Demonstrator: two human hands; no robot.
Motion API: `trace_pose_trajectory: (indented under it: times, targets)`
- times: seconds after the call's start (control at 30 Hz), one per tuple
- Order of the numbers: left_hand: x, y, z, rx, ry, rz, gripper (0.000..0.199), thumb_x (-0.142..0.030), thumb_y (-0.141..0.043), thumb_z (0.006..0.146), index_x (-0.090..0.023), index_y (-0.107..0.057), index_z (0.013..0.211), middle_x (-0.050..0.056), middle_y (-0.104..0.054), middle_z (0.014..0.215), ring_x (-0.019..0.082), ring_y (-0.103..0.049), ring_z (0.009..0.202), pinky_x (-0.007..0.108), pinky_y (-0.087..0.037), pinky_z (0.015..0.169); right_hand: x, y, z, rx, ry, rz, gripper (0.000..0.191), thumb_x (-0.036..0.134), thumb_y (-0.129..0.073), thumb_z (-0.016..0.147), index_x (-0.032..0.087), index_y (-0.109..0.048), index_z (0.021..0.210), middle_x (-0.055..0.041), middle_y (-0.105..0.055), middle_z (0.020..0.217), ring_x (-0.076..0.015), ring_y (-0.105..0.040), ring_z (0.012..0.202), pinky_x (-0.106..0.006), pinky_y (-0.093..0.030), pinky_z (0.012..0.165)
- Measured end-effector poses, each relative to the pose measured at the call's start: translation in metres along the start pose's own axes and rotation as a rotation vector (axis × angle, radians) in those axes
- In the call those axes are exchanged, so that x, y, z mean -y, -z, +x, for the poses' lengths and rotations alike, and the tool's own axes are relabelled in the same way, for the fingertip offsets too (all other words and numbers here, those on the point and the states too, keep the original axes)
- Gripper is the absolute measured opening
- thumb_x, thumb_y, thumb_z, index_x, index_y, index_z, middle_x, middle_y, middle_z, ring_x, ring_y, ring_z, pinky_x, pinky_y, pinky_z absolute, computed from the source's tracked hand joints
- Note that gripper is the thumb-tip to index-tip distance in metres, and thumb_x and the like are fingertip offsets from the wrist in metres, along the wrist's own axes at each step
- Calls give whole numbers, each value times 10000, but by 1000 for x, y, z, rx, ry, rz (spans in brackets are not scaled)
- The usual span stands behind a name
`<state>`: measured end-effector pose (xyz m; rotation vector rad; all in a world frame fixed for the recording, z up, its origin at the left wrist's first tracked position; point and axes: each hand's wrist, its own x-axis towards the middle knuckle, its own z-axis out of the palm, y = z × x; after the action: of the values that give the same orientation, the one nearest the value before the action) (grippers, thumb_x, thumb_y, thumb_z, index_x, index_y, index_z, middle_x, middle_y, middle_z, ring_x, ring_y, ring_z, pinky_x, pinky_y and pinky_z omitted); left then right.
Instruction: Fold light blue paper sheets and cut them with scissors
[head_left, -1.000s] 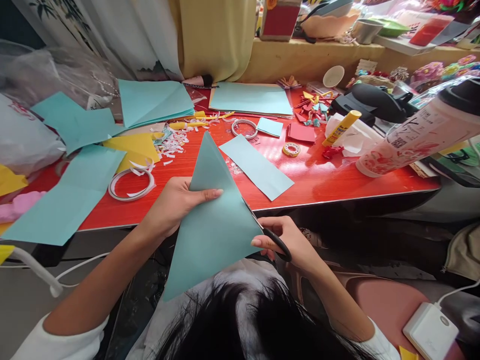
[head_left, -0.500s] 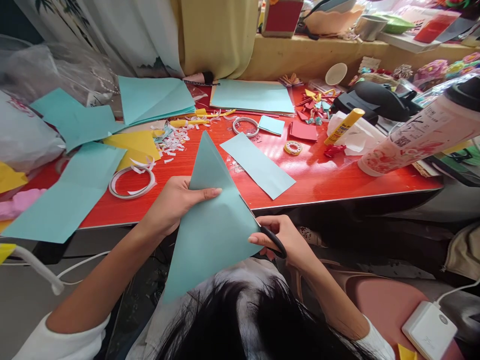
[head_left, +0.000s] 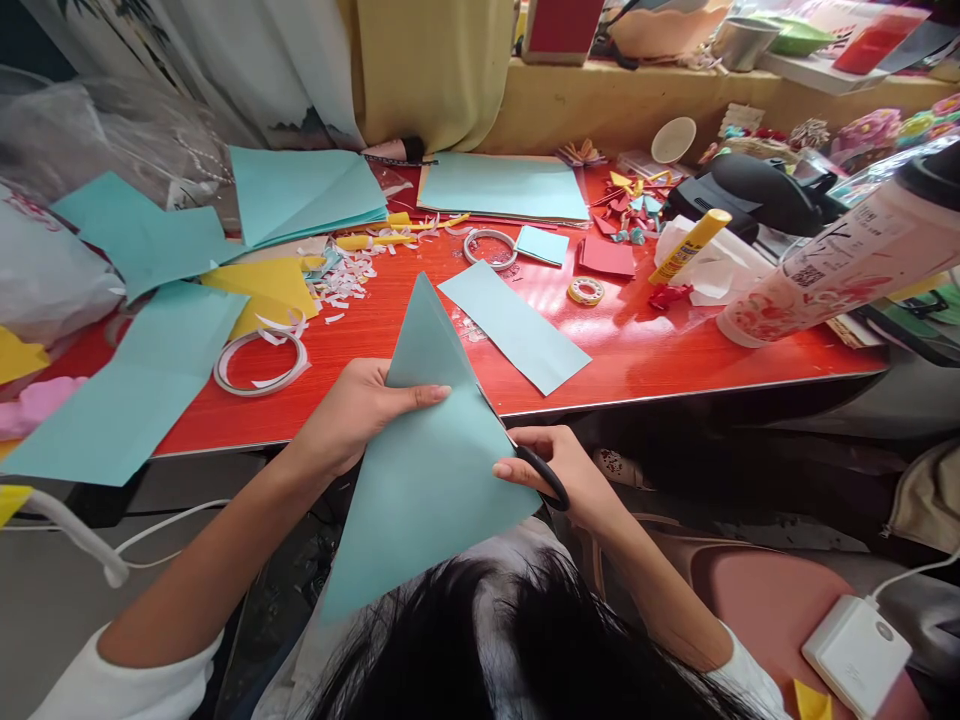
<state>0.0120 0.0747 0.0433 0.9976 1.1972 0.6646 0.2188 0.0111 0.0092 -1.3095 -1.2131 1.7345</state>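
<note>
The table stretches from ten to two o'clock around the held sheet, which overlaps its near edge, tip at twelve. A strip lies at one. The left hand, at ten, pinches the sheet, thumb on top; the right hand, at three, grasps scissors along its edge.

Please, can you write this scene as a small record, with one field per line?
Left hand: grips light-blue paper, thumb on top
Right hand: holds black-handled scissors at the paper's right edge
Table: red, cluttered
Right of the paper's tip: blue strip, lying flat
Farther right: yellow glue stick, pink tumbler with black lid
</note>
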Motion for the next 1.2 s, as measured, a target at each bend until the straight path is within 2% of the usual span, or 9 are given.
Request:
trace_pose_trajectory:
  times: [0.1,0.23,0.43,1.0,1.2]
  targets:
    - [2,0,0,9,8,3,306,-331,-827,564,-156,-722,792,46,-738,759,209,-676,618,278,-561,530,1,-1,0,-4,31,23,293,368,-788,625,122,-638,678,41,-436,576,-64,-350,531,-175,-297,458]
    - [3,0,1,2,13,1,299,-334,-833,551,-158,-721,766,41,-736,741,206,-671,599,274,-553,512,0,-2,1,-13,-1,24,304,377,-792,617,122,-648,697,38,-456,575,-68,-357,522,-185,-281,456]
    - [4,-2,1,28,13,0,285,-324,-828,561,-168,-727,777,28,-735,730,194,-670,595,261,-553,513,-1,-1,4,2,12,36,318,409,-783,630,137,-676,755,15,-559,670,-96,-462,588,-186,-347,506]
    - [6,-3,5,42,42,0,293,-317,-823,574,-162,-723,802,49,-742,754,211,-683,606,268,-560,498,3,-3,8,-18,-6,16,410,499,-776,597,132,-637,715,12,-512,638,-104,-456,565,-211,-335,491]
    - [7,-3,7,48,50,-4,286,-319,-821,576,-159,-718,789,55,-745,769,207,-686,614,260,-559,499,0,-3,12,-25,21,51,413,492,-779,585,126,-648,724,-5,-542,662,-126,-492,592,-229,-390,529]
